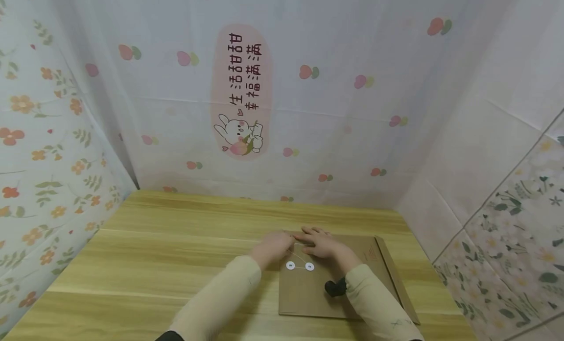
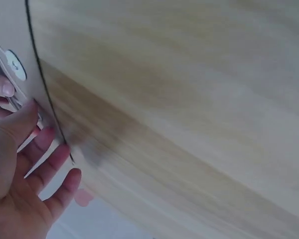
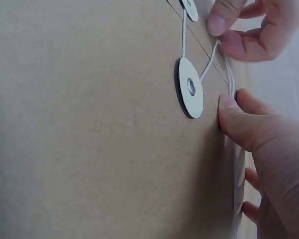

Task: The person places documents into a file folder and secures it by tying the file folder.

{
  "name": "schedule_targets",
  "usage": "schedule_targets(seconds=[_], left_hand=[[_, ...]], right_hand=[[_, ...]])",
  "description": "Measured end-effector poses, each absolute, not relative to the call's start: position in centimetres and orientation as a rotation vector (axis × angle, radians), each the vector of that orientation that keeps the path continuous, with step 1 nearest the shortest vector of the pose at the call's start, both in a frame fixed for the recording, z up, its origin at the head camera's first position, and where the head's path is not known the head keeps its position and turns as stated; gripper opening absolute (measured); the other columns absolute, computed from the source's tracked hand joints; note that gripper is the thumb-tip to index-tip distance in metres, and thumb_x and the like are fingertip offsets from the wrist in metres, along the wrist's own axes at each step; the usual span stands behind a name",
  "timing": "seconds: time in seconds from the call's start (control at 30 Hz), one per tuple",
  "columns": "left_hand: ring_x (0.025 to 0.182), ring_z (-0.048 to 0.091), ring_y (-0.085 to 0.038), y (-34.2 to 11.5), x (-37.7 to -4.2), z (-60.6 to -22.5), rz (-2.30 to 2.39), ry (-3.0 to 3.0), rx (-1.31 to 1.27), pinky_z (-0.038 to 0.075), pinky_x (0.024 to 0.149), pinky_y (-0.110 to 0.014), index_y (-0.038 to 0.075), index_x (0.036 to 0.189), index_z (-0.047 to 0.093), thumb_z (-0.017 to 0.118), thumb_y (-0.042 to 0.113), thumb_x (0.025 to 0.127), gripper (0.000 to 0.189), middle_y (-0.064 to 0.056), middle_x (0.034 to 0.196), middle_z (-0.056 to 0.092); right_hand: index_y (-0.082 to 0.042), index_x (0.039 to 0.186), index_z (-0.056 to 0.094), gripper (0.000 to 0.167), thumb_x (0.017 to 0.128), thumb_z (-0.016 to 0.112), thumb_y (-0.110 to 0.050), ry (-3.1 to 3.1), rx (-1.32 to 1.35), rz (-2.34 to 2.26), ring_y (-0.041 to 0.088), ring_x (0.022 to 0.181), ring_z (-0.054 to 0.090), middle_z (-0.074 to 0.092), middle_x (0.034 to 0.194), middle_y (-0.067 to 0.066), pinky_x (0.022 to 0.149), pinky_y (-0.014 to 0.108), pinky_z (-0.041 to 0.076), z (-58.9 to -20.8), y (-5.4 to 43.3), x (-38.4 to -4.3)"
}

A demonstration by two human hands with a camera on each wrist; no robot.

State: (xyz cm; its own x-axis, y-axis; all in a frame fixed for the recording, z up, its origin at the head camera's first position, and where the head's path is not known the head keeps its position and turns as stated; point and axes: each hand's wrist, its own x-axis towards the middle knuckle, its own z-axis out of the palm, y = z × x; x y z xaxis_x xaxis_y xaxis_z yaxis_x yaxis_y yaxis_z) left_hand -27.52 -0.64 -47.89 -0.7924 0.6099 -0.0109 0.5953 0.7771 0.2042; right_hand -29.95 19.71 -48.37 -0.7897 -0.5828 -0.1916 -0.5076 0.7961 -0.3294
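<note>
A brown paper document envelope [image 1: 308,297] lies on the wooden table, its face bearing two white button discs [image 1: 310,266] joined by a thin white string [image 3: 209,67]. My left hand [image 1: 274,247] pinches the string between thumb and forefinger near the envelope's far edge; its other fingers are spread, loosely bent. Close beside it on the right, my right hand [image 1: 323,245] holds the far edge. In the right wrist view its thumb presses on the face at the edge, next to strands of string, with the other fingers round the edge.
The wooden table [image 1: 145,262] extends to the left of the envelope. Behind it hangs a printed curtain [image 1: 326,130], with floral cloths [image 1: 53,150] at both sides. A black device [image 1: 336,287] sits at my right wrist, over the envelope.
</note>
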Motion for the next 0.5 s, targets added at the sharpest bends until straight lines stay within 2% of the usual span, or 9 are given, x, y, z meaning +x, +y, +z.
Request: schedule_targets(seconds=[0.1,0.23,0.37,0.5], left_hand=[[0.091,0.064,-0.016,-0.1,-27.7,-47.7,0.282,2.885,0.916,0.052,0.083,-0.028,0.011,0.095,0.071,0.071,0.015,0.085,0.010,0.001,0.095,0.069],[0.098,0.061,-0.019,-0.2,-27.6,-47.7,0.244,2.858,0.883,0.051,0.087,-0.031,0.010,0.096,0.070,0.069,0.016,0.087,0.010,-0.003,0.103,0.066],[0.104,0.057,-0.017,-0.4,-27.1,-47.8,-0.052,2.846,1.040,0.048,0.091,-0.029,0.016,0.099,0.071,0.067,0.020,0.089,0.011,-0.001,0.115,0.062],[0.108,0.056,-0.015,-0.6,-26.4,-48.0,-0.432,2.825,1.223,0.048,0.091,-0.030,0.020,0.114,0.068,0.064,0.027,0.092,0.023,0.002,0.123,0.059]], right_hand=[[-0.020,0.145,0.045,0.050,0.097,0.056,-0.032,2.697,-0.852,-0.405,0.044,0.139,0.016,0.024,0.154,0.016,0.107,0.066,0.012,-48.2,19.7,-29.9],[-0.019,0.145,0.044,0.050,0.098,0.055,-0.031,2.693,-0.872,-0.397,0.044,0.139,0.015,0.024,0.155,0.016,0.106,0.066,0.012,-48.0,19.6,-30.0],[-0.020,0.145,0.044,0.049,0.098,0.054,-0.031,2.698,-0.871,-0.378,0.043,0.140,0.015,0.024,0.155,0.015,0.107,0.066,0.012,-48.2,19.7,-30.0],[-0.020,0.145,0.044,0.050,0.098,0.054,-0.032,2.703,-0.861,-0.385,0.043,0.140,0.015,0.024,0.155,0.015,0.107,0.065,0.012,-48.3,19.8,-29.9]])
